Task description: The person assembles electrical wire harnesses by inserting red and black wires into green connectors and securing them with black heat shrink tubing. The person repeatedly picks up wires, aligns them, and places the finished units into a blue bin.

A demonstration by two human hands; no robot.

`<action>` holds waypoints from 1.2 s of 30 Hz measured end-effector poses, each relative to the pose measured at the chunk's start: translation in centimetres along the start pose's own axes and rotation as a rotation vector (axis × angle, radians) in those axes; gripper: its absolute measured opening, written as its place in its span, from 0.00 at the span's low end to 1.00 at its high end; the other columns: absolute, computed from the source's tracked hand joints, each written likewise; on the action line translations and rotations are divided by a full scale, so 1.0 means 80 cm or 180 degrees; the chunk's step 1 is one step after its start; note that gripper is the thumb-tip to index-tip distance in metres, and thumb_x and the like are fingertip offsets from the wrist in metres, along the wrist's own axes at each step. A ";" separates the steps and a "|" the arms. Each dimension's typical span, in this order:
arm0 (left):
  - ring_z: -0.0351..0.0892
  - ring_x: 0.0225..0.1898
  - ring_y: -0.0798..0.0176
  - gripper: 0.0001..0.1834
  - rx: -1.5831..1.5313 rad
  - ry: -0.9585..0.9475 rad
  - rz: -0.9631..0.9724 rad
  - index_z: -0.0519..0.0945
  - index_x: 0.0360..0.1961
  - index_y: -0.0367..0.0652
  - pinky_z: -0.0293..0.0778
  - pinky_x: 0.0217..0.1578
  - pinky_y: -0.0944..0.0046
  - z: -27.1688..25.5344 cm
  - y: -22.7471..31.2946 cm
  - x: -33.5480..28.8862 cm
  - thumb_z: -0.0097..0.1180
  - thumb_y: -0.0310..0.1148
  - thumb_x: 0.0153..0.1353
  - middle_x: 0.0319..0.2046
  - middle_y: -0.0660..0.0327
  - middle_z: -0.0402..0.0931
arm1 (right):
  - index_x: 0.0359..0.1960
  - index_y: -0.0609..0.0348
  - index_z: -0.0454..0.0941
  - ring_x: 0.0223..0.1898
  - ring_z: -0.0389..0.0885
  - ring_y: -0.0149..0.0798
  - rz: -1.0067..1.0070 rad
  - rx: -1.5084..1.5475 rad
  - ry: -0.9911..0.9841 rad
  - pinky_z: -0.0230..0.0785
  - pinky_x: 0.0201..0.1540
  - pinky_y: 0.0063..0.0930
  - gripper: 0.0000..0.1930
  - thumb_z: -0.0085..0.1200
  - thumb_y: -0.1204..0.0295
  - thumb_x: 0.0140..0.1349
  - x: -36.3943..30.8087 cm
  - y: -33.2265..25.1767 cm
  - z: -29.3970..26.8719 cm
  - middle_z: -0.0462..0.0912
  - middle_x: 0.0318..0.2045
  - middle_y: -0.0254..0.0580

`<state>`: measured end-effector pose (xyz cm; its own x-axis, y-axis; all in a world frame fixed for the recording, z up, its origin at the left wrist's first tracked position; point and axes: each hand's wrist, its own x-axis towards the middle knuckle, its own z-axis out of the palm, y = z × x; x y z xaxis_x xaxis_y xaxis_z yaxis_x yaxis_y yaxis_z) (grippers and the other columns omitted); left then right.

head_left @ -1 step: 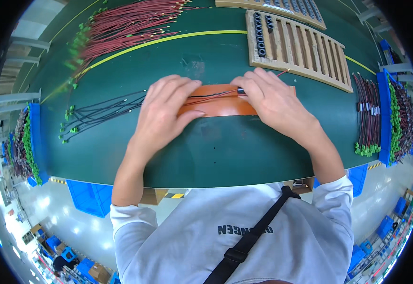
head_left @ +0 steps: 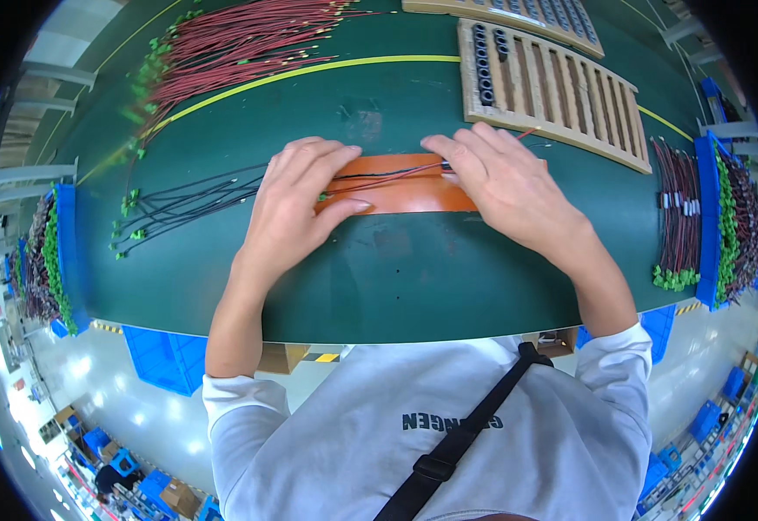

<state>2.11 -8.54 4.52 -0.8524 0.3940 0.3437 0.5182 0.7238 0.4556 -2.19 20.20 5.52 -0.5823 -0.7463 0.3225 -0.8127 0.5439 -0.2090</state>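
An orange strip [head_left: 413, 201] lies across the dark green table in front of me. Along it run a red wire and a black wire [head_left: 383, 182], side by side. My left hand [head_left: 292, 200] rests over the strip's left end, thumb apart from the fingers. A small green connector [head_left: 322, 198] shows by that thumb. Over the strip's right part, the bent fingers of my right hand [head_left: 513, 184] close on the wires at a small black piece [head_left: 446, 167], mostly hidden. A red wire tip [head_left: 531, 132] sticks out beyond these fingers.
Black wires with green connectors [head_left: 196, 204] lie to the left. A heap of red wires [head_left: 248, 43] is at the far left. Beyond my right hand stands a slotted wooden rack [head_left: 552, 87] with black rings. Blue bins [head_left: 707, 217] of wires flank the table.
The right hand has shifted slightly right and covers more of the small black piece. The left thumb has moved slightly left, and a green connector now shows by it.
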 end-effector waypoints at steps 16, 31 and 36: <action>0.81 0.60 0.57 0.23 -0.1437 0.0144 -0.0871 0.86 0.53 0.41 0.73 0.63 0.58 0.022 -0.055 -0.043 0.73 0.23 0.55 0.47 0.60 0.89 | 0.37 0.58 0.79 0.35 0.79 0.47 -0.0230 0.0348 -0.0786 0.70 0.43 0.41 0.11 0.66 0.66 0.61 0.023 0.043 -0.002 0.81 0.30 0.41; 0.81 0.60 0.55 0.22 -0.1561 0.0172 -0.0904 0.86 0.53 0.40 0.72 0.63 0.55 0.026 -0.057 -0.042 0.73 0.22 0.54 0.49 0.58 0.88 | 0.37 0.56 0.81 0.36 0.78 0.48 -0.0284 0.0682 -0.0948 0.69 0.43 0.40 0.12 0.64 0.61 0.64 0.043 0.073 0.000 0.81 0.30 0.41; 0.82 0.56 0.53 0.21 -0.1486 0.0161 -0.0821 0.87 0.51 0.42 0.76 0.57 0.56 0.025 -0.057 -0.043 0.75 0.27 0.54 0.51 0.57 0.86 | 0.42 0.55 0.82 0.39 0.79 0.42 -0.0239 0.0617 -0.0960 0.66 0.49 0.37 0.12 0.66 0.63 0.61 0.026 0.060 0.000 0.81 0.33 0.37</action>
<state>2.53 -12.05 -0.35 -0.9577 0.2005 0.2062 0.2779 0.4600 0.8433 -7.29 21.28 5.17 -0.4771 -0.8766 0.0630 -0.8251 0.4221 -0.3756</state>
